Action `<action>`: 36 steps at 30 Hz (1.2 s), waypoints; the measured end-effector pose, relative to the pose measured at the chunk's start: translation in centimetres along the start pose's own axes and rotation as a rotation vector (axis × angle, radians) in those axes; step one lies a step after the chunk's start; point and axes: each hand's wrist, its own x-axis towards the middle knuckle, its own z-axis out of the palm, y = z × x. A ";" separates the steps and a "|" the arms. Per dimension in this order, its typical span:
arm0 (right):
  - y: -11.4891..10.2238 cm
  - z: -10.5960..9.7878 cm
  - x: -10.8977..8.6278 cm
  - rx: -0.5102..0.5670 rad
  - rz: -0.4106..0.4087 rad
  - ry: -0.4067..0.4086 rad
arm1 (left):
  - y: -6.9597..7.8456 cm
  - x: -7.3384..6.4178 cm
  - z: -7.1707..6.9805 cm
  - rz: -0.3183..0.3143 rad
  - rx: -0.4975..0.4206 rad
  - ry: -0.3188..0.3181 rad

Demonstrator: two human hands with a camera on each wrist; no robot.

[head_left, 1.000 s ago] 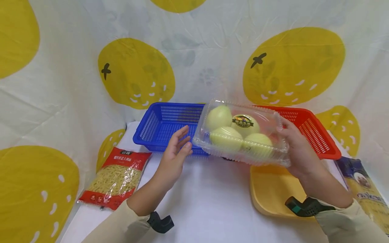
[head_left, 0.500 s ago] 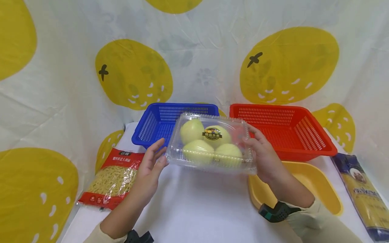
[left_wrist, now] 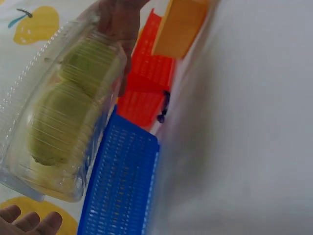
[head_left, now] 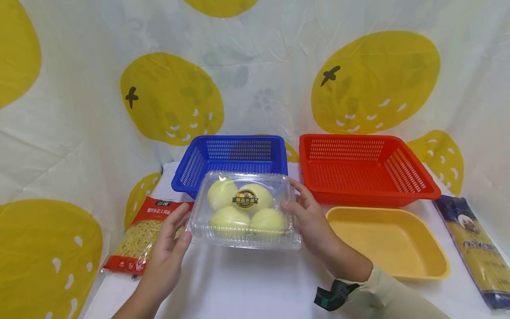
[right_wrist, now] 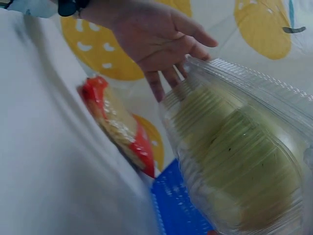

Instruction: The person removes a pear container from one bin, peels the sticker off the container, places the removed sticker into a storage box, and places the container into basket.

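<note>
1. One clear plastic box (head_left: pixel 243 243), lid down, held up over the white table (head_left: pixel 239 288), in front of the blue basket and partly hiding it in the head view
2. Four pale green fruits (head_left: pixel 229 218) inside the box, two behind and two in front, under one dark label (head_left: pixel 245 199)
3. Two hands: the right hand (head_left: pixel 314 226) grips the box's right end, thumb on the lid
4. The left hand (head_left: pixel 165 259) is spread at the other end, fingers apart and gripping nothing; whether a fingertip touches the plastic, I cannot tell
5. Two baskets side by side, one blue basket (head_left: pixel 239 153) and one red basket (head_left: pixel 370 197)
6. One yellow tray (head_left: pixel 386 248) in front of the red one
7. Two bags: one pasta bag (head_left: pixel 135 237) at the left, one blue-and-gold bag (head_left: pixel 476 257) at the right
</note>
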 end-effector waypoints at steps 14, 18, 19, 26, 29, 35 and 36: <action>5.5 2.9 -0.5 -0.013 0.049 0.039 | -2.6 -2.4 -2.6 -0.111 0.171 -0.026; 7.2 3.2 -0.4 -0.018 0.041 0.048 | -3.3 -2.6 -2.6 -0.124 0.161 -0.028; 7.5 3.2 -0.3 -0.021 0.037 0.051 | -3.5 -2.6 -2.6 -0.125 0.155 -0.029; 8.8 3.5 -0.1 -0.023 0.023 0.080 | -4.4 -1.9 -2.3 -0.171 0.158 -0.066; 8.9 3.6 0.0 -0.048 0.015 0.088 | -4.5 -1.5 -2.2 -0.231 0.152 -0.095; 8.5 3.5 0.3 -0.268 0.043 0.104 | -5.0 -1.4 -1.7 -0.146 0.151 -0.111; 8.3 3.5 0.3 -0.301 0.053 0.101 | -5.2 -1.3 -1.6 -0.121 0.155 -0.109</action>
